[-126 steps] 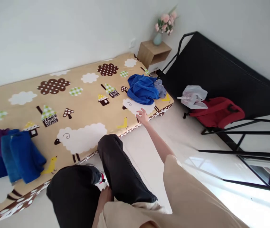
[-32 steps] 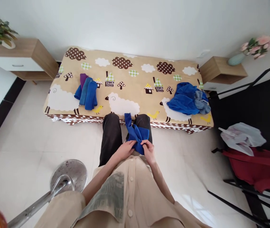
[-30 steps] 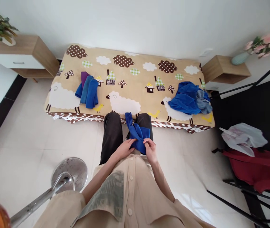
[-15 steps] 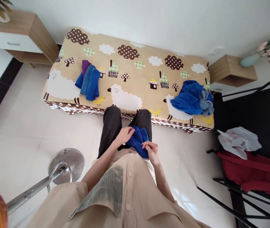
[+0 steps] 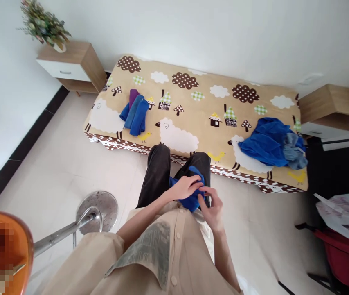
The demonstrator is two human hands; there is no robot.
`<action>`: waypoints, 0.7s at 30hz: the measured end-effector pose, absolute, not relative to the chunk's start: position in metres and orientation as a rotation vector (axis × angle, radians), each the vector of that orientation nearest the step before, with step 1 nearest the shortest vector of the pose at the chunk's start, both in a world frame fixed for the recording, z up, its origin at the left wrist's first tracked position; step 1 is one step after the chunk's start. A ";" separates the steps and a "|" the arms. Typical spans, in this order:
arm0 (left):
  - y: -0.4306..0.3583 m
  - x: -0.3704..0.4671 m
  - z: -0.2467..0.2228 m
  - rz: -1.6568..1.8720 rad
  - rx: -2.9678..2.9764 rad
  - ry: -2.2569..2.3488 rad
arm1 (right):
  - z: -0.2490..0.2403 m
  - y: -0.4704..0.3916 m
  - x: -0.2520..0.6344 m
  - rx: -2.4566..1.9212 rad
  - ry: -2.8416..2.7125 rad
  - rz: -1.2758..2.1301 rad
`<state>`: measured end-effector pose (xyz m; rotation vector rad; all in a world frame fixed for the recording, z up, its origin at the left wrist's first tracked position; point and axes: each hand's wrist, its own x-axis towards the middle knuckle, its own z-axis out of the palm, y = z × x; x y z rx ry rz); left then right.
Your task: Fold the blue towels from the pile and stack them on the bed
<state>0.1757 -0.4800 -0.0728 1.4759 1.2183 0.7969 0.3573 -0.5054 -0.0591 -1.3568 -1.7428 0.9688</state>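
Note:
A blue cloth (image 5: 189,203) lies crumpled across my lap. My left hand (image 5: 187,186) is on top of it, its fingers closed on the fabric near the right knee. Touching the cloth's right side is my right hand (image 5: 211,205), fingers bent and pinching its edge close to my left fingertips. On the patterned bed cover (image 5: 205,106), rolled blue and purple cloths (image 5: 137,114) lie side by side at the left. A loose heap of blue cloth (image 5: 266,141) with a grey-blue piece (image 5: 295,151) rests at the right.
Wooden cabinets stand at the left (image 5: 93,67) and right (image 5: 330,100) ends of the bed. A metal stool base (image 5: 108,211) and an orange seat (image 5: 23,246) are at lower left. A red bag (image 5: 346,258) and white plastic bag (image 5: 346,213) lie at right.
My hands have come together over the cloth, the left moving right across it. The cloth is more bunched. The view has shifted left, so the surroundings appear further right.

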 end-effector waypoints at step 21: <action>-0.494 0.149 -0.060 0.484 1.860 1.191 | 0.030 -0.434 0.473 -1.287 -2.070 0.033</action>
